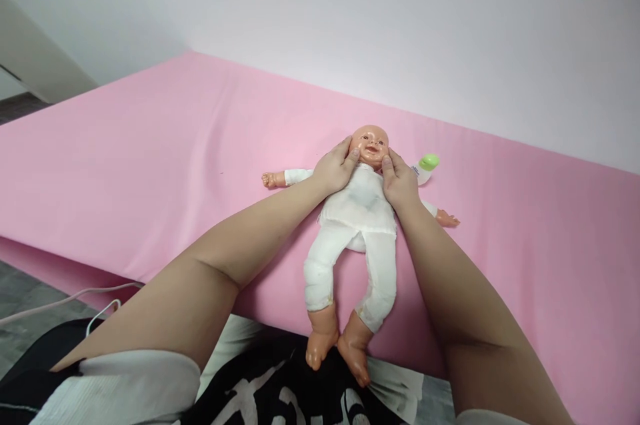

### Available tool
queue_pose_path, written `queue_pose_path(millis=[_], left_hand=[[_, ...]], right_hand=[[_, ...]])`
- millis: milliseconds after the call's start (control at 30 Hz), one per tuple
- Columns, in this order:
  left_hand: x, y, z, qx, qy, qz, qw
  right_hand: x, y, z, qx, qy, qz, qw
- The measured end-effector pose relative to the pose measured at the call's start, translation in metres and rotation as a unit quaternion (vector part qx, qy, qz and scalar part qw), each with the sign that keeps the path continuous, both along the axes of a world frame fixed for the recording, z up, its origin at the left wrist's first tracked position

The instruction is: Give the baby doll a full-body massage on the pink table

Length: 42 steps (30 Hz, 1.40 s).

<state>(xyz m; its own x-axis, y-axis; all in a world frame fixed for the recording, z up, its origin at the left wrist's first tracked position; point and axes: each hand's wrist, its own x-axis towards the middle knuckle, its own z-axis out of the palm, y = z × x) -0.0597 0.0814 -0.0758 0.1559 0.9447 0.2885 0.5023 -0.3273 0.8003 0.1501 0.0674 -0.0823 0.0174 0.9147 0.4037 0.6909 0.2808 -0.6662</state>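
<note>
Head view: two hands [338,168] [401,183], grip clasped around one doll's head [371,142], one bottle [425,175] nearby.

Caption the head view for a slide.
Left hand and right hand cup the head of a doll lying face-up on a pink surface.

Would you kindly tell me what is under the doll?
The doll lies on a pink covering, visible around it and between its legs. Whatever else may be directly beneath it cannot be seen, because the doll itself hides that patch.
</note>
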Motion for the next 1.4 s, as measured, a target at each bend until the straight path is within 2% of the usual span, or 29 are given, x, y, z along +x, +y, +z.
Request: queue_pose_path(millis=[300,667,767,900,1033,1133,1400], left_hand=[[-0.003,-0.004,0.004,0.029,-0.032,-0.055,0.998],[-0.002,0.002,-0.002,0.027,-0.019,-0.042,0.999],[0.000,0.003,-0.001,0.018,-0.006,-0.037,0.999],[0.002,0.006,-0.003,0.004,-0.002,-0.024,1.000],[0.001,0.008,-0.005,0.018,-0.013,-0.032,0.999],[-0.002,0.004,-0.002,0.020,-0.022,-0.063,0.998],[-0.006,-0.006,0.005,0.002,-0.017,-0.067,0.998]], right_hand=[[-0.006,-0.004,0.007,-0.016,-0.003,-0.055,0.998],[0.000,-0.001,0.002,0.018,-0.042,-0.031,0.998],[0.000,-0.002,0.001,0.015,-0.033,-0.025,0.999],[0.003,-0.001,-0.003,0.052,-0.017,-0.025,0.998],[0.004,0.001,-0.003,0.010,-0.009,-0.043,0.999],[0.001,0.002,-0.001,-0.018,0.000,-0.072,0.997],[-0.002,0.000,-0.001,0.002,-0.015,-0.091,0.996]])
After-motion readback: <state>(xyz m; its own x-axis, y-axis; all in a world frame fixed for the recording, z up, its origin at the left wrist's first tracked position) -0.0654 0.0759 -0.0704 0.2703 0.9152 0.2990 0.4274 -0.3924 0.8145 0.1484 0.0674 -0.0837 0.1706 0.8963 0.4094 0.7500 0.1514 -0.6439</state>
